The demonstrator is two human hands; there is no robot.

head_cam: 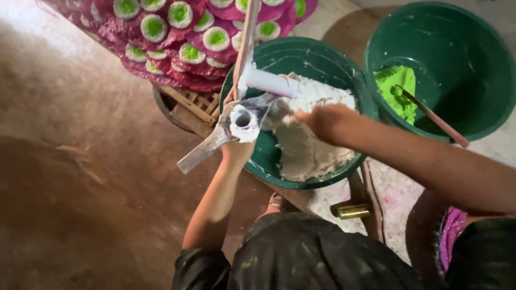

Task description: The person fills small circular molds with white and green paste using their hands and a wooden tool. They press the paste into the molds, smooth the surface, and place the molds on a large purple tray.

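Paste-filled green basin [344,59] sits centre frame, white paste [309,145] heaped inside. Second green basin [457,48] just right of it, green powder [396,91] and a thin stick [435,119] in it. Pile of magenta discs with green-white centres [183,37] upper left, on a wooden crate [196,102]. Left hand [236,145] closed around a paste-coated tube mould [243,121] over the basin's left rim; flat metal blade [201,153] sticks out left. Right hand [325,121] over the paste, fingers curled, grip unclear. White roller [269,81] above the mould. Brass cylinder [352,210] on floor below.
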